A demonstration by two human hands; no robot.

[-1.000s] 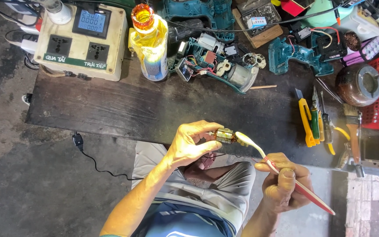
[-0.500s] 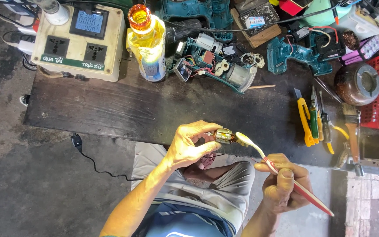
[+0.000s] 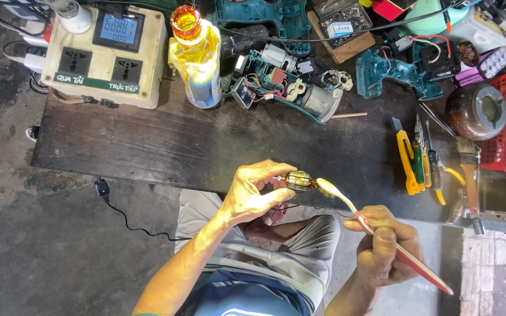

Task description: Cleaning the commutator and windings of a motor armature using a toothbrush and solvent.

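Motor armature: axis level, left-right, pinched in left hand; toothbrush, head up-left touching it, gripped by right hand

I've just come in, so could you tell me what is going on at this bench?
A person holds a small motor armature in the left hand and puts the head of a toothbrush, held in the right hand, against it. An opened teal power tool lies on the dark workbench behind.
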